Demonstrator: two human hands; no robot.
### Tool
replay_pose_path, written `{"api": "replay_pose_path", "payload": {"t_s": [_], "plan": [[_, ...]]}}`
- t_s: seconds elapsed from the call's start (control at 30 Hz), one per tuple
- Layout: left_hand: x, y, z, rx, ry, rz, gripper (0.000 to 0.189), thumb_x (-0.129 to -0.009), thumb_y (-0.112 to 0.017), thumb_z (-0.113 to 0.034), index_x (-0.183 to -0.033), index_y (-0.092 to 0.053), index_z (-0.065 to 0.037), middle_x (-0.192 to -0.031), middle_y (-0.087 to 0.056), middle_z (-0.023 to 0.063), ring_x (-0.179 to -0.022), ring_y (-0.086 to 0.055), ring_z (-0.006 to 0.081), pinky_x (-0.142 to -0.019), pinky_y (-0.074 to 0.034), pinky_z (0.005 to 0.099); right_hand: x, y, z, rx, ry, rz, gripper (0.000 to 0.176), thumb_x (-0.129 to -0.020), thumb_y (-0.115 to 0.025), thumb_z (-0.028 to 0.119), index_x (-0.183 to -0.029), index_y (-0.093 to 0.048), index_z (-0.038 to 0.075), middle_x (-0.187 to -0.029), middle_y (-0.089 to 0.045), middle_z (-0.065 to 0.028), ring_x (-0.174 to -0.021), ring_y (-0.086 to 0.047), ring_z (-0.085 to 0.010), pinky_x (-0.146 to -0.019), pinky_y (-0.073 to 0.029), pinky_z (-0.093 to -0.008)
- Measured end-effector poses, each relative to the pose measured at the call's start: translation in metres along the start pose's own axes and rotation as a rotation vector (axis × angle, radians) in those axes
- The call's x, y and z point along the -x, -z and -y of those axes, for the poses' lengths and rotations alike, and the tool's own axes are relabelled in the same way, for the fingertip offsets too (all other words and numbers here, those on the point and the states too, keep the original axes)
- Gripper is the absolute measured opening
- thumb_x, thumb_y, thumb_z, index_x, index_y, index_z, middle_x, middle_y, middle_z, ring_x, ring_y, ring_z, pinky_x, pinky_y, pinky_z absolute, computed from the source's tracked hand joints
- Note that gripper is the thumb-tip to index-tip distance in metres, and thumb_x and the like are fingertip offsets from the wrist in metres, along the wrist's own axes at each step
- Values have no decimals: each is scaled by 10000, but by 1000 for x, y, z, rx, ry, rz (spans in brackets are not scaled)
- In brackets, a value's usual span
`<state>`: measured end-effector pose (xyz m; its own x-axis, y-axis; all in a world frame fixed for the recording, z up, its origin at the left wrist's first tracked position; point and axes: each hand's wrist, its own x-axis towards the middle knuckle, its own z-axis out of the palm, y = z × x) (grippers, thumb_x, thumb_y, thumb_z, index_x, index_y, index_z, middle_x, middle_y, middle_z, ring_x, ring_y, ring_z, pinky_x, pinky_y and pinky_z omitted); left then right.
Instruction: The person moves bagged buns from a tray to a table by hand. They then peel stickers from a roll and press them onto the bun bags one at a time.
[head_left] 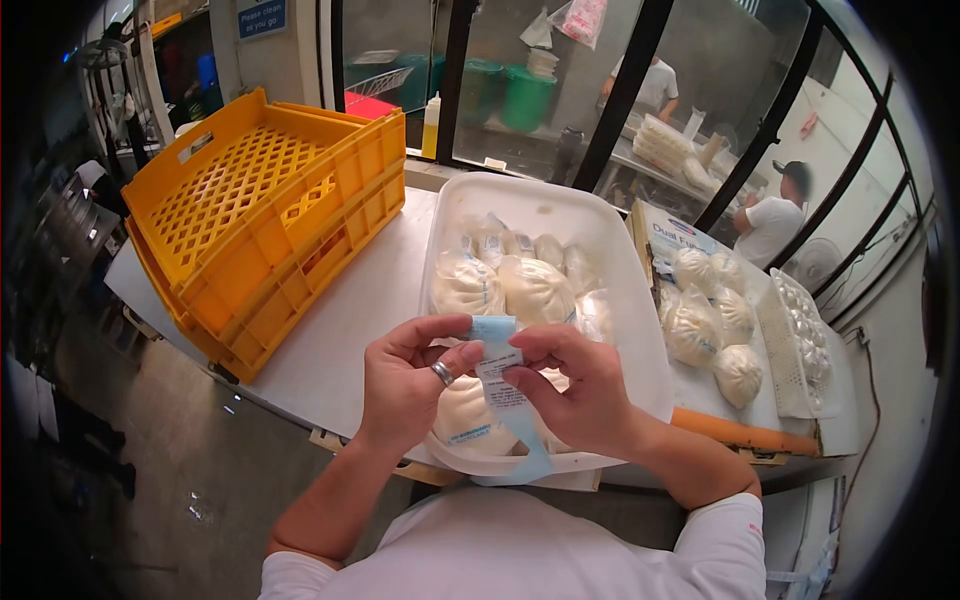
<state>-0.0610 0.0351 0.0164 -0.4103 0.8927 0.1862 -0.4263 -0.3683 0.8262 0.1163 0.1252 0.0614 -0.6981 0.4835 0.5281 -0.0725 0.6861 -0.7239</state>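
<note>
My left hand [405, 385], with a ring on one finger, pinches the upper end of a light-blue label strip [520, 425]. My right hand [575, 385] grips the same strip from the other side, thumb and finger at a printed white label [500, 360]. Below the hands the strip's free end curls down over the near rim of a white plastic tub [640, 345]. Inside the tub lie several large pleated buns [537, 290] in clear plastic bags, some partly hidden behind my hands. Smaller wrapped pieces [490, 245] sit toward its far end.
Stacked yellow crates [285, 265] stand on the white table [310, 385] at left. To the right, more bagged buns [693, 330] lie beside a white perforated tray [795, 375]. Behind the window, two people [770, 225] in white shirts are near a worktop, with green bins [528, 100].
</note>
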Motion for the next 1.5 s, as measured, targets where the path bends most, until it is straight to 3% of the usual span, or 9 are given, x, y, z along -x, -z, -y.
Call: {"api": "replay_pose_path", "payload": {"t_s": [0.5,0.7,0.83,0.87,0.93,1.0,1.13,1.3,1.5], "plan": [[-3,-1,-4,-12,73,-5,280,-877,-772,12,-1131,-669,70,-989,-722,105,-866,-681,111,-786,-573,236,-2,-9,13,226,170,-18,248,-820,-729,-69,-1045,-689,25,-837,-659,-127,-715,-667,-272,-585,-530,-356],[-2,-6,-4,-32,76,-95,271,-865,-778,24,-1110,-674,69,-969,-723,110,-853,-683,114,-777,-575,237,3,-6,3,437,453,-11,362,-709,-729,-95,-1037,-715,58,-851,-661,-113,-645,-653,-233,-495,-511,-336],[-3,-7,0,-1,5,-174,249,-868,-770,33,-1096,-676,66,-966,-726,113,-835,-686,114,-762,-576,234,5,3,32,334,472,22,344,-667,-738,-75,-977,-753,73,-967,-651,-139,-801,-674,-263,-699,-569,-358],[-3,-7,1,-7,-1,-175,246,-868,-770,34,-1092,-676,68,-960,-727,112,-830,-686,112,-758,-575,233,3,13,37,255,415,24,294,-684,-735,-75,-941,-762,64,-996,-651,-149,-892,-676,-271,-790,-566,-371],[-2,-8,1,-19,-8,-179,240,-867,-769,38,-1086,-676,70,-948,-729,111,-819,-686,108,-751,-573,230,-22,42,35,237,281,-86,227,-779,-663,-145,-936,-686,17,-917,-658,-137,-888,-677,-236,-784,-552,-339],[0,-9,0,-86,7,-160,240,-867,-770,38,-1084,-674,76,-932,-730,107,-814,-686,104,-750,-571,227,-64,76,6,338,133,-143,156,-805,-672,-104,-919,-672,2,-866,-703,-119,-788,-688,-234,-732,-536,-335],[2,-8,0,-155,24,-122,244,-866,-772,36,-1083,-672,81,-907,-730,103,-803,-687,100,-749,-568,222,-128,118,-106,607,-253,128,96,-821,-619,-13,-880,-692,9,-831,-698,-167,-798,-681,-315,-737,-531,-381],[3,-10,-4,-225,25,-123,247,-845,-783,47,-1066,-676,67,-905,-723,97,-799,-680,95,-739,-568,222,-148,117,-223,871,-225,601,73,-793,-662,58,-847,-698,26,-824,-706,-163,-803,-658,-365,-711,-516,-432],[3,-10,-4,-202,12,-76,240,-856,-773,60,-1075,-674,67,-944,-713,89,-841,-687,99,-767,-577,227,-152,100,-259,854,-333,636,104,-792,-715,103,-846,-680,21,-842,-707,-175,-868,-668,-377,-749,-519,-459]]}}
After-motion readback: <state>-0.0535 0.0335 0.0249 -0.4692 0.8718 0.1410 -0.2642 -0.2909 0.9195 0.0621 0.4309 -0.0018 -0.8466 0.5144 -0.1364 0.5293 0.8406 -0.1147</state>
